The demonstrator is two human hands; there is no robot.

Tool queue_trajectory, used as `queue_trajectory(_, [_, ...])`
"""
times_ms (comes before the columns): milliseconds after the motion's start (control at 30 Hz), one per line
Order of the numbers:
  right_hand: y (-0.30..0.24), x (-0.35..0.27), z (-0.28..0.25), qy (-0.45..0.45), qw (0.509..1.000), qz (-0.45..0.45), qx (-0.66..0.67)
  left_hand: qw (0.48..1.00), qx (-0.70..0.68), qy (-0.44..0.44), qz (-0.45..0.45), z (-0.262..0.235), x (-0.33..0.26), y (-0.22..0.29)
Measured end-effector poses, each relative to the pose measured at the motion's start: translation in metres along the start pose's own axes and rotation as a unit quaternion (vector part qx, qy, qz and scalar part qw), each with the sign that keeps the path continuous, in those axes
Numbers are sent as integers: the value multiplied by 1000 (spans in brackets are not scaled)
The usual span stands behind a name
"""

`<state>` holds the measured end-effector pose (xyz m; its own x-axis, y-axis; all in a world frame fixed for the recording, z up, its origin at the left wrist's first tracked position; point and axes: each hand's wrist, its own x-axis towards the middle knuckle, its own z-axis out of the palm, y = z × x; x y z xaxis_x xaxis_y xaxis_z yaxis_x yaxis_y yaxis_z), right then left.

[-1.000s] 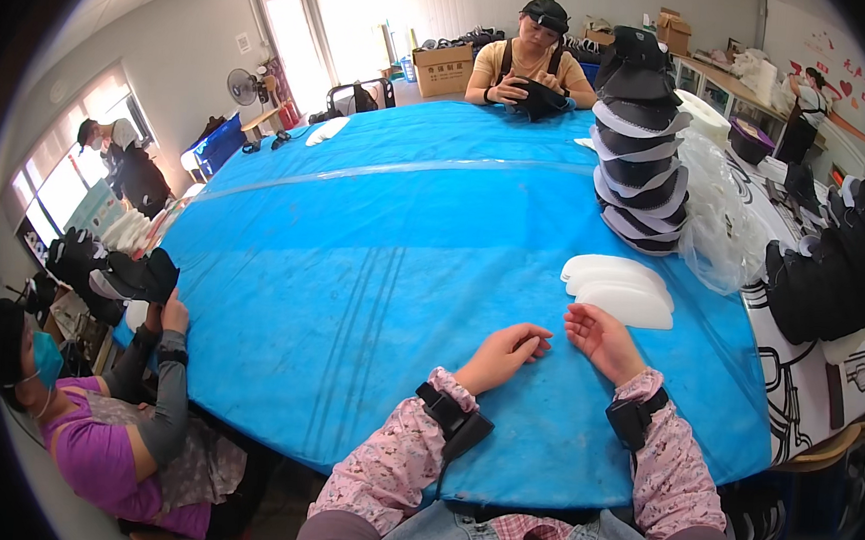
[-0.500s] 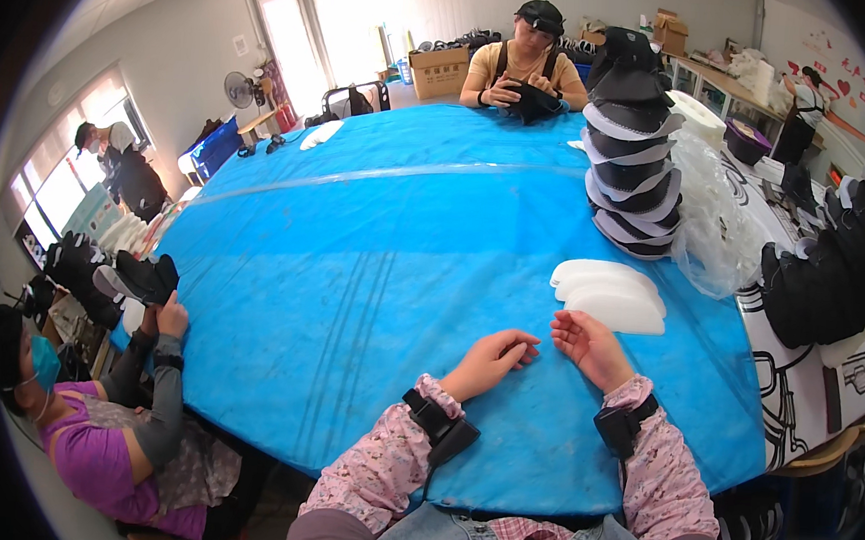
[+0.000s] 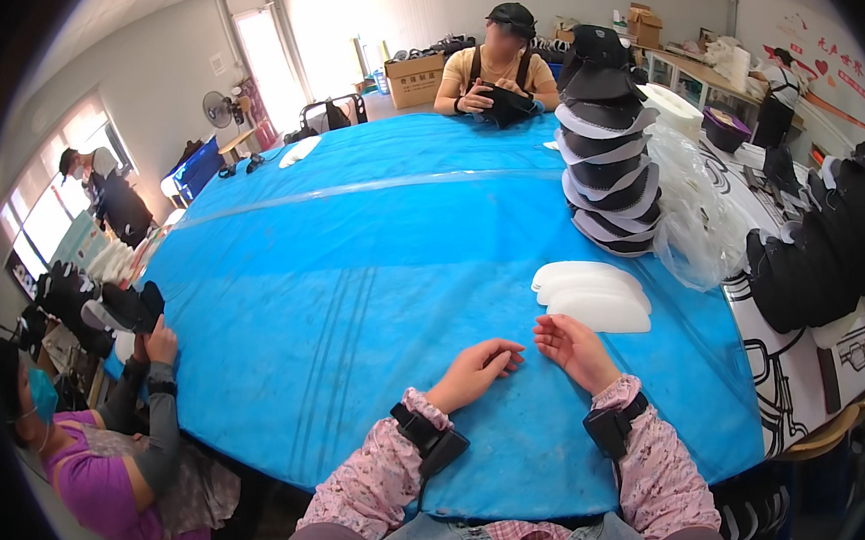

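Note:
Both my hands rest over the near part of the blue-covered table, a small gap between their fingertips. My left hand holds nothing; its fingers are loosely bent and the thumb lies along them. Palm turned inward, my right hand is also without anything in it, its fingers relaxed and slightly apart. Just beyond the right fingertips lie several white crescent-shaped sheets, overlapping like cap-brim inserts. Farther back on the right stands a tall stack of black caps with pale brim edges.
Clear plastic bags lie right of the stack. Black caps line the right side. Across the table a person handles a black cap; at the left another person holds a dark cap.
The whole view has shifted slightly, so the table and things sit a little farther left. My hands keep nearly the same pose beside the white sheets.

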<state>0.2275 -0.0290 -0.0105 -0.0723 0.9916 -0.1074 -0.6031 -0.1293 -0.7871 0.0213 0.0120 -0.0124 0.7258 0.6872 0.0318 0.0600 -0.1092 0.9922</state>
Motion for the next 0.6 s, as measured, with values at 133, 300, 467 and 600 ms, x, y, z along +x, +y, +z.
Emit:
queue_trajectory(133, [0,0,-1,2,1000,-6,-1,1000,10,-9,8,0,1,-1])
queue_trajectory(300, [0,-1,-1,-2,1000,-3,-3,1000,18,-8,19,0,2,-4])
queue_trajectory(467, [1,-2,5,-2,1000,-7,0,1000,13,9,5,1,-2,-1])
queue_trajectory(600, [1,-1,-1,-8,1000,-9,-4,1000,12,4,10,2,0,-3])
